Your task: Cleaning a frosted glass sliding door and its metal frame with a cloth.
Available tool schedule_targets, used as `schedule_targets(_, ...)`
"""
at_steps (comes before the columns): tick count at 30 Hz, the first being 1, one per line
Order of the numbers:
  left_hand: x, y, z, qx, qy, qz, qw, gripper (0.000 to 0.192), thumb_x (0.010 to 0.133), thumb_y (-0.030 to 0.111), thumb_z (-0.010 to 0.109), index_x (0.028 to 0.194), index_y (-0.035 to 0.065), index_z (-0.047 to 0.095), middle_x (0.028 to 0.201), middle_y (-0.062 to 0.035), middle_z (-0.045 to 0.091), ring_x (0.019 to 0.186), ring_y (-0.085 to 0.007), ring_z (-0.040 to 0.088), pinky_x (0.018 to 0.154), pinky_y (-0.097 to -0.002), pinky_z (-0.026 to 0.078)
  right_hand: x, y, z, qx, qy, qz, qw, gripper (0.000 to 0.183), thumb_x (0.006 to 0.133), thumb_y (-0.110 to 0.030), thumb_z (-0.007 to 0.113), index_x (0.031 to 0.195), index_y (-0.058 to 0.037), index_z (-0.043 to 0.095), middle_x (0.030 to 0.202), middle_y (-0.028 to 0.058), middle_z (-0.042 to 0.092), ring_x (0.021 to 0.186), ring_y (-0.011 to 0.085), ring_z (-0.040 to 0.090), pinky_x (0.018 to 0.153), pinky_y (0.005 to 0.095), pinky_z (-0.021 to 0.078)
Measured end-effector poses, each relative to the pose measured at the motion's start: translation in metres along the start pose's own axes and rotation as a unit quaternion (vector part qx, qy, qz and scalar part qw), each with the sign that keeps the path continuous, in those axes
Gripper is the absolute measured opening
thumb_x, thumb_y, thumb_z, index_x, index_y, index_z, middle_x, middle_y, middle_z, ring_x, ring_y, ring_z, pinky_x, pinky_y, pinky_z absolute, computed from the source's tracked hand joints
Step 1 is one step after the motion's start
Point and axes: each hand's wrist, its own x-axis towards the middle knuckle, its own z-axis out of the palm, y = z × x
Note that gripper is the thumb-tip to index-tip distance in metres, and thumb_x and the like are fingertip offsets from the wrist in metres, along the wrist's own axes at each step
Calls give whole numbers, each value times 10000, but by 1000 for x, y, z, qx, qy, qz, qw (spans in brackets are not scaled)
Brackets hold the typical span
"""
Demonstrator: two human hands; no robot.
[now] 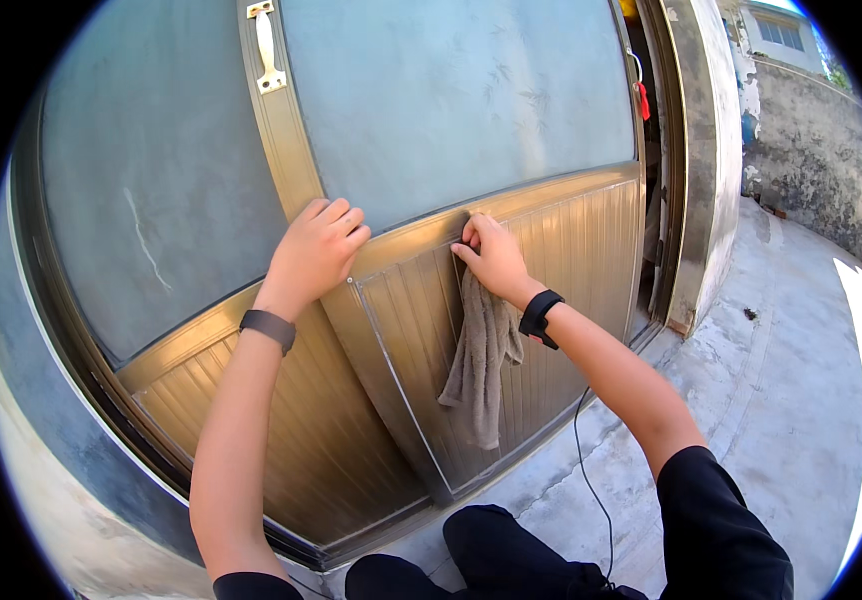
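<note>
My right hand [492, 255] grips a grey-brown cloth [482, 360] near its top. The cloth hangs in folds before the ribbed lower panel [566, 300] of a bronze-coloured metal sliding door. Against the door's vertical frame post [281, 135], just below the glass line, rests my left hand [320, 244]. Its fingers are bent over the frame, and no object shows in it. Frosted glass panes [461, 105] fill the upper part of the door. A white pull handle [266, 49] is fixed to the post above my left hand.
A dark cable [585, 457] trails over the concrete floor [761, 390] by my knees. At the right, a gap between door and jamb shows a dark interior; a red tag [642, 101] hangs at a latch there. A weathered wall [813, 142] stands beyond.
</note>
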Motion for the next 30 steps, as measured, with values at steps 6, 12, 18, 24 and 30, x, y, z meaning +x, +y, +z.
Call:
schedule_targets(6,-39,-10,-22,20,-19,-48,998,144,734,-21,586,861,40,556,930,-73,548,987,-258,545,930,-383,467,-21,-58,60,86,76,5,993,292,801,-74,693,1012,-50,494,898,124,522,815,296,560,736,414,480)
schedule_targets(12,-90,-23,-51,30,15,-87,996,124,725,-44,575,826,19,540,909,-94,554,956,-286,563,887,-407,483,-41,-96,96,173,54,-82,980,181,799,-45,656,916,-44,517,838,113,472,736,267,521,668,373,459)
schedule_targets(18,-142,-45,-97,33,-2,-127,991,93,700,-42,570,766,2,521,854,-90,561,888,-294,570,802,-404,493,-65,-79,104,4,-133,-426,895,198,842,-229,702,860,-115,540,884,75,497,763,235,556,660,388,488)
schedule_targets(24,-181,-56,-141,68,-99,-132,984,134,685,-62,591,800,-11,545,916,-112,586,923,-323,584,811,-424,497,-113,-29,88,-122,-202,-496,836,172,862,-278,673,871,-159,548,902,13,522,892,191,543,743,324,457)
schedule_targets(30,-226,-76,-163,129,-176,-80,973,140,721,-7,600,857,-37,584,1001,-149,601,1042,-353,596,925,-456,508,-125,50,13,-138,-250,-462,840,150,806,-178,641,851,-108,516,793,31,520,768,222,597,674,357,523)
